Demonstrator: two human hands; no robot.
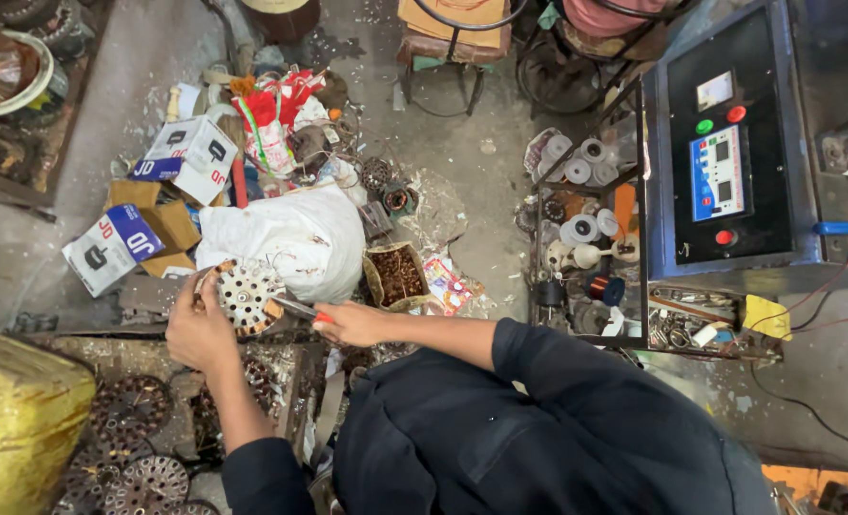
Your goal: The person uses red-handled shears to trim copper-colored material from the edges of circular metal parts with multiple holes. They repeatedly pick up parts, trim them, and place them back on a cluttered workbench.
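Round perforated metal disc (244, 295), pale and rust-flecked, sits clasped at its left rim by the left hand (198, 329) fingers; the right hand (348, 322) fingers pinch a red-handled tool (302, 309) against it. It looks stiff, weighty, sharp-edged; best held by the rim

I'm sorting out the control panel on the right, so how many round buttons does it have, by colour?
On the control panel:
Green button: 1
Red buttons: 2
Total: 3
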